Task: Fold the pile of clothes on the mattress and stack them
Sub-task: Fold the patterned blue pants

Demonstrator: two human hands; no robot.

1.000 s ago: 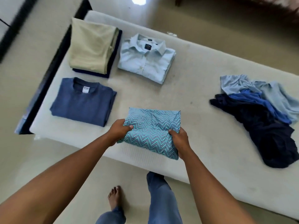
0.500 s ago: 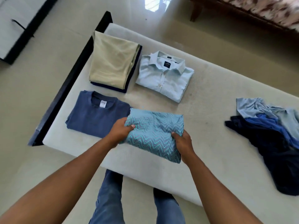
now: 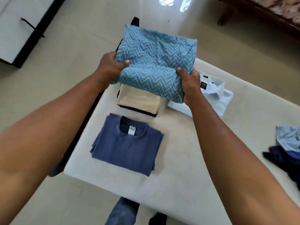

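A: How far along is the folding?

B: On the mattress (image 3: 186,168), three folded lots lie done: blue T-shirt (image 3: 126,148) at centre, beige stack (image 3: 139,99), white shirt (image 3: 215,96). An unfolded pile (image 3: 285,148) waits at right edge.

A: And the zigzag garment (image 3: 154,62)?

B: Folded, upper centre, above the beige stack, long axis running top to bottom. Left hand (image 3: 112,67) and right hand (image 3: 190,85) each grip a side.

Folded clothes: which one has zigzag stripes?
The teal zigzag garment, held up in both hands; the blue T-shirt, cream piece and white shirt are plain.
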